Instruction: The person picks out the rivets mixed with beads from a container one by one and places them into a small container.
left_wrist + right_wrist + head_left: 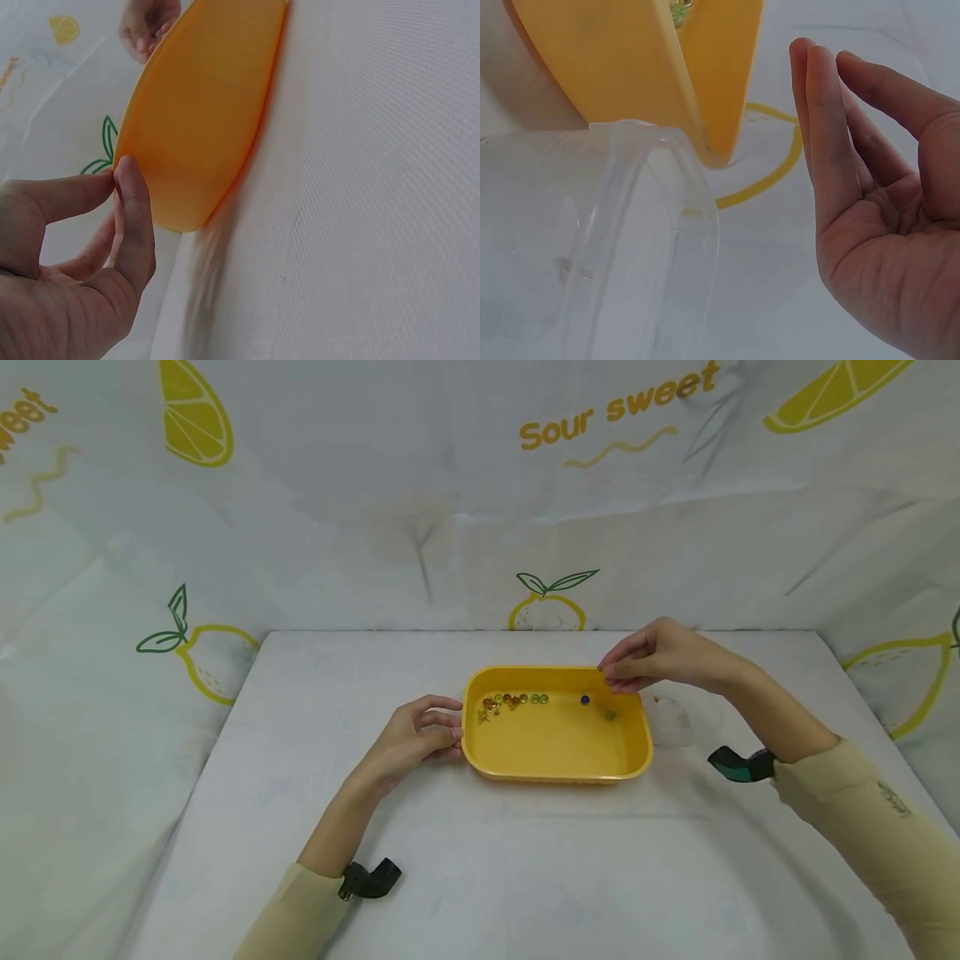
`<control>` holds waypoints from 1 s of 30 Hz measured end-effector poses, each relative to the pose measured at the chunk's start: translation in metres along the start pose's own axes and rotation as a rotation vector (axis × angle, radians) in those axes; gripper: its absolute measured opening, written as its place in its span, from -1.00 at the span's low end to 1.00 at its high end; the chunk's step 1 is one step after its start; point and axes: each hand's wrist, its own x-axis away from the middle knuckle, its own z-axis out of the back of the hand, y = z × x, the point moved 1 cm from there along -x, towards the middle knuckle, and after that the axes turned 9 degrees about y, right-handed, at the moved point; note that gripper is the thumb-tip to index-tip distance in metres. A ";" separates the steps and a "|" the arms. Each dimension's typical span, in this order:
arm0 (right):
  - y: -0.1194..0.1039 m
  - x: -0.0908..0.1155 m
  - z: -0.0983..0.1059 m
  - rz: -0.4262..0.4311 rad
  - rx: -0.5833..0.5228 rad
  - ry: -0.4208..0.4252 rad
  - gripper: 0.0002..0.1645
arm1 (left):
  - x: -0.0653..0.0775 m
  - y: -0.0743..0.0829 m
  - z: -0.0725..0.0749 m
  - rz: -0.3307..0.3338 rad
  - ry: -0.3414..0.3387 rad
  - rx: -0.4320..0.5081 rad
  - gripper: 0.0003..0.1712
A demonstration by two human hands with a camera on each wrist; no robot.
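A yellow plastic tray [555,752] stands on the white table. Thumb and fingers of my left hand [420,735] pinch its left rim, as the left wrist view also shows. Small round green and amber beads [523,699] lie in a row along the tray's back left, beside tiny gold-coloured pieces [484,716]. Farther right in it are a dark blue bead [585,700] and a small green piece [611,715]. My right hand [648,656] hovers above the back right corner. Its fingers [825,135] are nearly straight, the thumb near their tips, with nothing visible between them.
Just right of the tray stands a clear plastic container [670,722], large in the right wrist view and hard to see from the head. A white cloth [337,552] printed with lemons hangs behind the table's back edge.
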 end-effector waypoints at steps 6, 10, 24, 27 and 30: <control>-0.004 -0.004 -0.005 0.025 -0.009 -0.018 -0.54 | 0.000 0.000 0.000 0.001 -0.003 0.003 -0.44; -0.006 -0.008 -0.008 0.032 -0.007 -0.033 -0.54 | 0.000 0.000 -0.001 0.001 0.001 0.003 -0.45; -0.018 -0.022 -0.025 0.059 -0.014 -0.079 -0.55 | 0.000 0.000 0.000 -0.003 0.003 0.001 -0.46; -0.022 -0.025 -0.030 0.063 -0.012 -0.093 -0.56 | 0.000 0.000 0.000 -0.001 0.004 -0.002 -0.46; -0.025 -0.027 -0.035 0.062 -0.005 -0.104 -0.57 | 0.000 0.000 0.000 -0.004 0.003 -0.003 -0.46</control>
